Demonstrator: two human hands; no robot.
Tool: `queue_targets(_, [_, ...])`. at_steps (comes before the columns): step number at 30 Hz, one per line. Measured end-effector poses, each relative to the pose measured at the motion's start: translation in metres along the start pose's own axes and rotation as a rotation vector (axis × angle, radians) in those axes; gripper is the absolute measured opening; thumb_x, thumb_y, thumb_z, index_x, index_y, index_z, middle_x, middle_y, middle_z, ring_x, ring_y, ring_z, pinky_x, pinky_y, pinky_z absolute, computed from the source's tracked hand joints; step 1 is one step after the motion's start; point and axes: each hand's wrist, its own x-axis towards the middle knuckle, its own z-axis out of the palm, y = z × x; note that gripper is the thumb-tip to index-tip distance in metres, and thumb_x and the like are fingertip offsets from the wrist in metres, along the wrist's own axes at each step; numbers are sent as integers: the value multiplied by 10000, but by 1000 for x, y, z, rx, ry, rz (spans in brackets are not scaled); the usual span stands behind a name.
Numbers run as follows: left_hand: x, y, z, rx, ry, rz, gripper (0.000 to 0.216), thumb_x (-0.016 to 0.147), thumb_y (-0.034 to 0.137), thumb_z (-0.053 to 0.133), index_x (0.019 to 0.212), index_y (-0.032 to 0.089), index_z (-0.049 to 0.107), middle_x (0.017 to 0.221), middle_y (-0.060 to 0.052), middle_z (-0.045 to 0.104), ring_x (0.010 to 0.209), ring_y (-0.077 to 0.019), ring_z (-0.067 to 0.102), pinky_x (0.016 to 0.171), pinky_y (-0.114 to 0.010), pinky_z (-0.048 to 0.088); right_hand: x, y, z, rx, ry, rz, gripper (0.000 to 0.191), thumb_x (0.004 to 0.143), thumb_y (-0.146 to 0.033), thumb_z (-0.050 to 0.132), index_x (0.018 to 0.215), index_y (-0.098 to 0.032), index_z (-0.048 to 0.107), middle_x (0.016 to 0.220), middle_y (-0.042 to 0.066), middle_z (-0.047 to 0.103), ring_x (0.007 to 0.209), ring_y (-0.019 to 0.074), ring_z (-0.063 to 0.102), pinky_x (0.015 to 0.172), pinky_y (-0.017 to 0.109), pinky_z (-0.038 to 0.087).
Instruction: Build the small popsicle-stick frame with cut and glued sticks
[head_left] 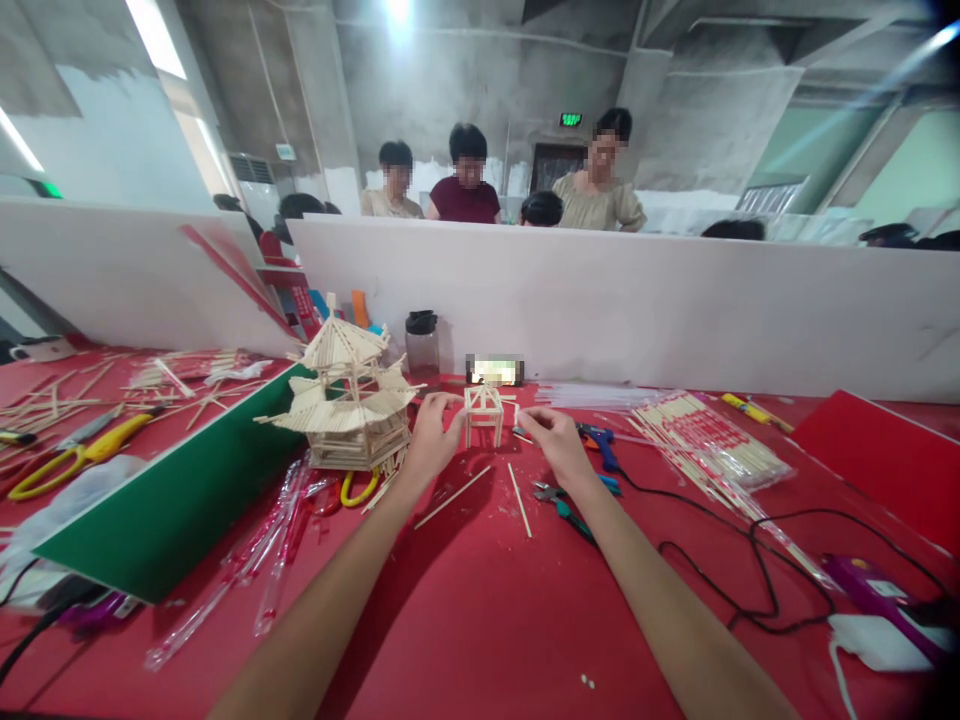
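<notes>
A small pavilion-like frame of pale wooden sticks [484,405] stands upright on the red table. My left hand [436,435] is at its left side, with thumb and forefinger closed on a left post. To the right of the frame, my right hand [553,437] pinches a short piece of wooden stick [516,413], held apart from the frame. Two loose sticks lie in front: one slanted stick [452,497] and another stick [519,500] nearer the right. By my right wrist are pliers [574,518] and a blue glue gun [600,445].
A larger stick pavilion [352,400] stands left, beside a green board [187,490]. Yellow-handled scissors [82,460] lie farther left. Behind are a bottle [422,345], a phone [495,371] and a white partition [600,300]. Packed sticks [712,440] and a black cable [720,515] lie right.
</notes>
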Motion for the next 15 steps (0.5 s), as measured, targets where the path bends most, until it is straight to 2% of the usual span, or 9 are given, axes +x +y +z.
queue_targets(3, [15, -9, 6, 29, -38, 22, 200, 907, 312, 517, 1018, 200, 639, 1056, -81, 597, 989, -207, 578, 901, -356, 474, 18, 3, 15, -33, 32, -66, 338, 745, -485, 682, 812, -158, 732, 796, 62, 724, 731, 199, 611, 694, 296, 464])
queue_targets(7, [29, -17, 16, 69, -63, 1, 197, 897, 323, 534, 942, 188, 672, 972, -73, 605, 924, -201, 589, 883, -347, 478, 33, 16, 32, -76, 49, -114, 387, 766, -509, 644, 829, -138, 733, 762, 76, 720, 691, 202, 610, 652, 292, 465])
queue_targets(10, [33, -21, 19, 81, -89, 7, 194, 887, 331, 549, 907, 188, 678, 954, -63, 603, 909, -195, 590, 874, -332, 473, 38, 25, 39, -144, 69, -123, 411, 782, -522, 616, 832, -132, 733, 710, 68, 694, 644, 190, 579, 600, 281, 441])
queue_targets(15, [35, -23, 18, 69, -131, 13, 230, 890, 355, 541, 826, 179, 675, 939, -63, 591, 895, -192, 586, 855, -325, 468, 39, 26, 46, -224, 97, -146, 373, 788, -489, 611, 844, -142, 735, 696, 54, 662, 644, 181, 553, 614, 281, 433])
